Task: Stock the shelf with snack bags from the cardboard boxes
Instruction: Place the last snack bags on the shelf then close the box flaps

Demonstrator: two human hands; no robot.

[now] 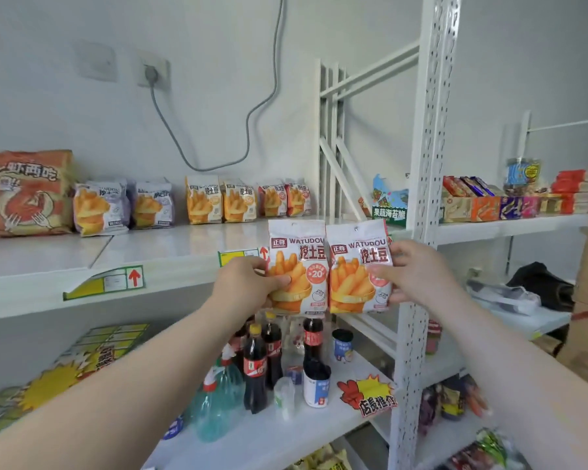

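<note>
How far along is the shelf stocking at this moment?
Done: six small snack bags stand along the back of the upper shelf. In hand: the left hand grips one fries bag, the right hand a second bag, both in front of the shelf edge. Left: placing them; how many more remain cannot be told.

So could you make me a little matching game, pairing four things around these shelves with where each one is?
Things:
1 cola bottles
2 large orange bag
3 grey cable
4 pair of snack bags

Places:
A upper shelf, far left
B on the wall, from the socket
C lower shelf
D in the left hand and right hand

Pairs: 1-C; 2-A; 3-B; 4-D
</note>
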